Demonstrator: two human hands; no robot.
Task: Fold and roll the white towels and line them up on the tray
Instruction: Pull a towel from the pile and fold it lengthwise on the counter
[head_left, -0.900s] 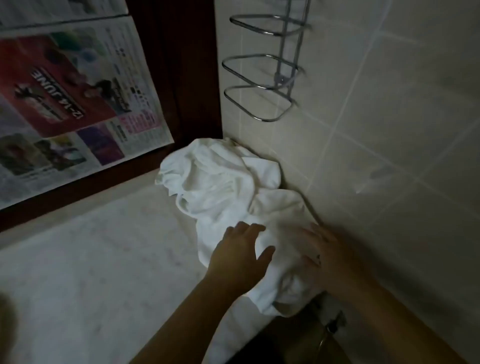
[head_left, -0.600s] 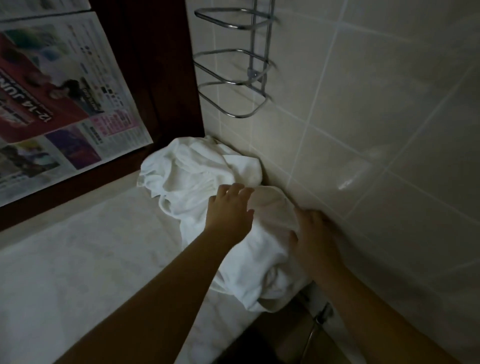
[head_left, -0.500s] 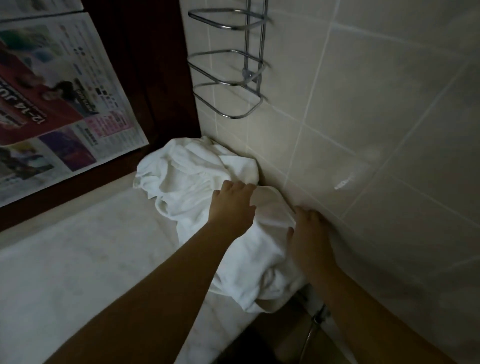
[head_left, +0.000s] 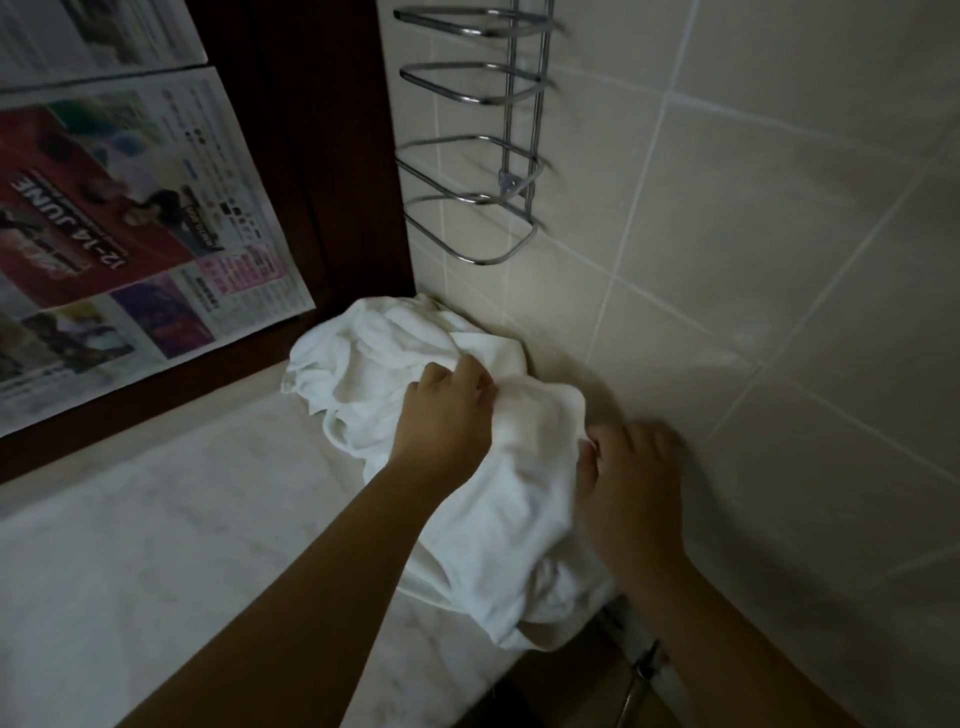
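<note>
- Left hand (head_left: 451, 413) gripped a fold on top of the white towels (head_left: 483, 467), fingers curled into the cloth.
- Right hand (head_left: 631, 483) lay on the heap's wall side; blur hid whether it pinched cloth.
- Crumpled in the counter (head_left: 156, 545) corner, the heap overhung the near edge.
- Judged soft, light and limp, a towel was best taken by a hem or corner.
- Tiled wall (head_left: 779, 312) crowded the right; open counter lay leftward for spreading.
</note>
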